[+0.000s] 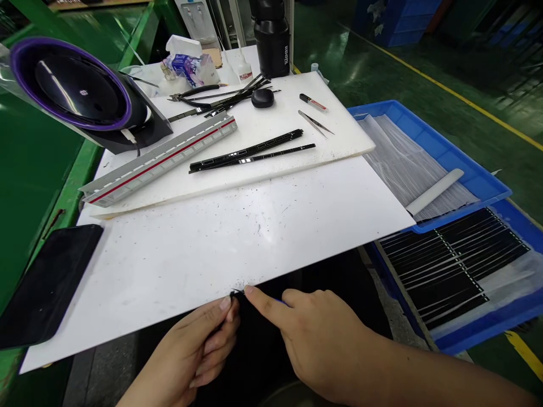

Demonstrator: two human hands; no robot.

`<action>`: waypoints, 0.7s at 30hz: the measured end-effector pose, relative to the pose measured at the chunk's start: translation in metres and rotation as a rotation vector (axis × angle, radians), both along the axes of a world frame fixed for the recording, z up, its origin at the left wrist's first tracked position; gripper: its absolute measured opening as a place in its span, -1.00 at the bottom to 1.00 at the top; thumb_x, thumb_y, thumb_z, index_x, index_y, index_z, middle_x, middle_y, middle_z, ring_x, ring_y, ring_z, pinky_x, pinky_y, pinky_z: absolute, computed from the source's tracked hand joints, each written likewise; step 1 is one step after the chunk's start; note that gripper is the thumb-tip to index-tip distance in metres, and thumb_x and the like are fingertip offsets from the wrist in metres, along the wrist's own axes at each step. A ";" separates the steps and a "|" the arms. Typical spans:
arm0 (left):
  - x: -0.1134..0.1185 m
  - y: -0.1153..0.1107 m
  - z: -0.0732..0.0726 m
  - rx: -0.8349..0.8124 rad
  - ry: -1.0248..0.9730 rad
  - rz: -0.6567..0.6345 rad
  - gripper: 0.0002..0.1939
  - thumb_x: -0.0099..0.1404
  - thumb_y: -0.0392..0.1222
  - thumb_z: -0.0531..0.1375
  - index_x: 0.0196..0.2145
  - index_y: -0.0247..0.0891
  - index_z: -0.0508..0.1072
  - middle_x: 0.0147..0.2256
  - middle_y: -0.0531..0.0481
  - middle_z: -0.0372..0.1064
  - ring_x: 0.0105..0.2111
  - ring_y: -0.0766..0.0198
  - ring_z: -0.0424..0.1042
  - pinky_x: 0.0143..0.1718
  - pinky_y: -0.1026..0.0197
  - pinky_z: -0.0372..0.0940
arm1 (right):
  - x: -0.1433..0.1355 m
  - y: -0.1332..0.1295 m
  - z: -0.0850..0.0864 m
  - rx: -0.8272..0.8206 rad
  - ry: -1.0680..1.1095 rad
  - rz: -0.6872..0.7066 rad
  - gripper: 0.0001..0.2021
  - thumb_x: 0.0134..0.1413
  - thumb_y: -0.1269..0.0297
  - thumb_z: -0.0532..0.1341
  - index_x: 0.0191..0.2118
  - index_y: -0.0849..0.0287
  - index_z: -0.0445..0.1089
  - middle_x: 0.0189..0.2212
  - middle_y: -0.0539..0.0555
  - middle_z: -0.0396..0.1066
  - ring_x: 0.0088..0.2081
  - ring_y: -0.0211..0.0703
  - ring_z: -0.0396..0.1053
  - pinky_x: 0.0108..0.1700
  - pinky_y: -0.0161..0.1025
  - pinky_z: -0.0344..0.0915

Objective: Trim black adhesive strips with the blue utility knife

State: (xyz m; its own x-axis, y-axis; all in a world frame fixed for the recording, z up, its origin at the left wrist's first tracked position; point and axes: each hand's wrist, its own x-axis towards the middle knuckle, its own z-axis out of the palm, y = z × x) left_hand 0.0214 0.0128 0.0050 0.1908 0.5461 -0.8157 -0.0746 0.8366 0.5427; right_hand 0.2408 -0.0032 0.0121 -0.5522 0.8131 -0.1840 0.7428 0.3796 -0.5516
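Note:
At the near edge of the white board, my left hand [203, 339] pinches a small black piece [232, 294] between thumb and forefinger; most of it is hidden. My right hand [318, 328] is closed, its forefinger stretched along a thin, pointed dark tool [238, 290] whose tip meets or nearly meets the piece. A bit of blue shows under that finger, perhaps the tool's handle, but the palm hides the rest. Dark crumbs lie on the board beside the fingertips. Farther up, narrow black strips [250, 151] rest on a white foam slab [339, 127].
A grey model train car shell [163, 161] lies left on the slab, near a purple-rimmed fan [80, 90]. Tweezers [314, 122], pliers [190, 96] and a black bottle [272, 45] stand or lie behind. A phone [51, 282] is at left; blue trays [487, 195] at right.

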 end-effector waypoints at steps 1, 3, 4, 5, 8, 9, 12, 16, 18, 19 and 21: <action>0.000 0.000 0.000 -0.004 0.003 -0.001 -0.55 0.09 0.21 0.35 -0.50 -0.24 0.36 -0.67 0.23 -0.01 -0.70 0.52 -0.21 -0.74 0.43 -0.27 | 0.000 0.001 0.001 0.003 0.003 0.007 -0.23 0.12 0.47 0.03 0.41 -0.13 -0.15 -0.39 -0.04 0.38 -0.57 -0.18 0.29 -0.56 -0.24 -0.10; -0.001 0.001 0.000 -0.012 0.010 -0.008 -0.53 0.08 0.22 0.36 -0.51 -0.24 0.35 -0.67 0.23 -0.01 -0.70 0.52 -0.20 -0.73 0.43 -0.27 | 0.000 0.003 0.003 0.014 -0.004 0.022 -0.23 0.10 0.47 0.04 0.40 -0.11 -0.13 -0.41 -0.04 0.38 -0.59 -0.18 0.26 -0.57 -0.24 -0.13; -0.001 0.001 0.000 -0.015 0.013 -0.014 -0.52 0.08 0.23 0.35 -0.52 -0.24 0.34 -0.67 0.23 -0.01 -0.70 0.52 -0.20 -0.73 0.43 -0.27 | 0.000 0.004 0.004 0.022 -0.014 0.027 -0.23 0.08 0.46 0.05 0.40 -0.11 -0.12 -0.41 -0.04 0.38 -0.60 -0.18 0.24 -0.58 -0.24 -0.15; -0.002 0.001 0.000 -0.017 0.016 -0.023 -0.51 0.07 0.24 0.35 -0.53 -0.24 0.33 -0.67 0.23 -0.01 -0.70 0.52 -0.20 -0.73 0.42 -0.27 | -0.001 0.005 0.004 0.030 -0.021 0.034 -0.22 0.06 0.45 0.06 0.40 -0.10 -0.11 -0.41 -0.04 0.38 -0.61 -0.18 0.23 -0.58 -0.24 -0.17; -0.003 0.001 0.000 -0.016 0.033 -0.044 -0.47 0.07 0.27 0.33 -0.56 -0.25 0.29 -0.67 0.22 0.00 -0.70 0.52 -0.19 -0.73 0.41 -0.28 | 0.000 0.007 0.005 0.058 -0.042 0.051 -0.22 0.04 0.40 0.10 0.39 -0.10 -0.09 -0.42 -0.03 0.38 -0.63 -0.18 0.20 -0.59 -0.24 -0.23; -0.003 0.001 0.000 -0.013 0.036 -0.054 -0.46 0.08 0.28 0.33 -0.57 -0.25 0.28 -0.67 0.21 0.00 -0.70 0.52 -0.19 -0.73 0.41 -0.27 | 0.000 0.007 0.005 0.068 -0.047 0.055 -0.22 0.04 0.39 0.11 0.39 -0.10 -0.08 -0.43 -0.03 0.38 -0.63 -0.19 0.19 -0.59 -0.24 -0.24; -0.004 0.002 0.000 -0.003 0.049 -0.073 -0.45 0.08 0.30 0.32 -0.59 -0.25 0.27 -0.67 0.21 0.00 -0.70 0.51 -0.19 -0.73 0.40 -0.27 | 0.001 0.009 0.005 0.103 -0.058 0.063 -0.21 0.01 0.40 0.11 0.38 -0.09 -0.05 -0.45 -0.04 0.36 -0.66 -0.21 0.16 -0.60 -0.23 -0.28; -0.003 0.002 0.000 0.008 0.064 -0.082 -0.44 0.09 0.30 0.31 -0.59 -0.25 0.27 -0.67 0.21 0.00 -0.69 0.51 -0.19 -0.73 0.39 -0.26 | 0.000 0.010 0.007 0.118 -0.094 0.074 -0.22 -0.01 0.42 0.12 0.37 -0.09 -0.01 -0.48 -0.03 0.35 -0.67 -0.20 0.15 -0.61 -0.22 -0.31; -0.003 0.002 0.000 0.013 0.061 -0.089 -0.44 0.11 0.30 0.29 -0.59 -0.25 0.27 -0.67 0.21 0.00 -0.69 0.51 -0.19 -0.72 0.39 -0.26 | -0.001 0.009 0.007 0.121 -0.115 0.066 -0.21 -0.02 0.41 0.14 0.37 -0.10 -0.01 -0.47 -0.03 0.35 -0.67 -0.19 0.17 -0.60 -0.22 -0.32; -0.003 0.002 0.000 0.013 0.061 -0.092 -0.45 0.12 0.30 0.29 -0.59 -0.25 0.27 -0.67 0.21 0.00 -0.69 0.51 -0.19 -0.72 0.39 -0.26 | -0.001 0.009 0.007 0.126 -0.122 0.058 -0.21 -0.02 0.41 0.14 0.37 -0.11 -0.01 -0.47 -0.03 0.34 -0.67 -0.18 0.18 -0.60 -0.22 -0.32; -0.003 0.003 0.000 0.011 0.067 -0.092 -0.46 0.11 0.30 0.30 -0.56 -0.24 0.29 -0.66 0.21 0.00 -0.69 0.50 -0.19 -0.72 0.39 -0.27 | -0.001 0.008 0.005 0.138 -0.129 0.048 -0.20 -0.02 0.42 0.13 0.37 -0.13 -0.02 -0.45 -0.03 0.35 -0.66 -0.17 0.20 -0.61 -0.21 -0.30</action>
